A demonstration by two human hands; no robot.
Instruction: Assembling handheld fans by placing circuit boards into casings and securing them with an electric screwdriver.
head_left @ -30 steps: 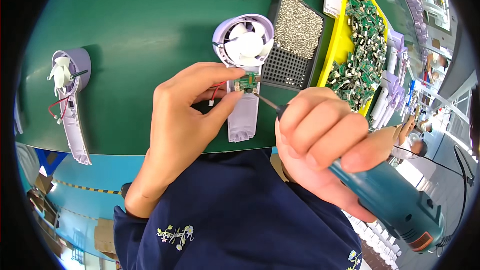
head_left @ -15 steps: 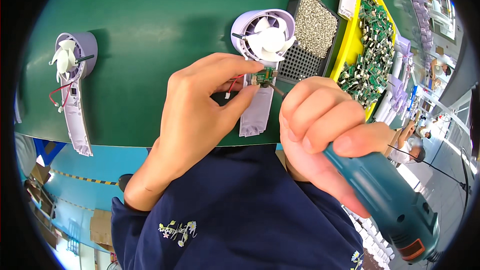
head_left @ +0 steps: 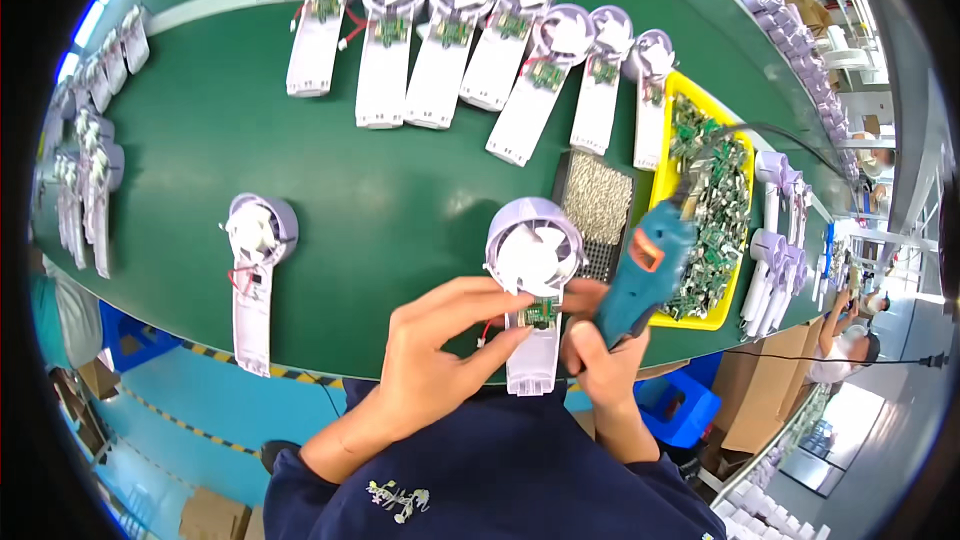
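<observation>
A lilac handheld fan (head_left: 534,250) with white blades and a flat handle lies near the table's front edge. On the handle sits a small green circuit board (head_left: 540,314). The thumb and forefinger of my left hand (head_left: 430,350) pinch around the board's left side, with a thin red wire beside them. Wrapped in my right hand (head_left: 608,362) is a teal electric screwdriver (head_left: 645,270), its cord end tilted up and away. The screwdriver's bit is hidden. My right fingertips reach the fan's right side by the board.
Several fans with boards (head_left: 385,60) stretch across the back. One fan (head_left: 256,240) lies at left without a visible board. Right of centre are a black tray of screws (head_left: 597,195) and a yellow bin (head_left: 668,135) of circuit boards. The screwdriver's cord (head_left: 790,135) passes over the bin.
My right hand has swung the screwdriver off the board, so its body now points away from me. The view has tilted up, showing the far row of fans. My left hand stays at the board.
</observation>
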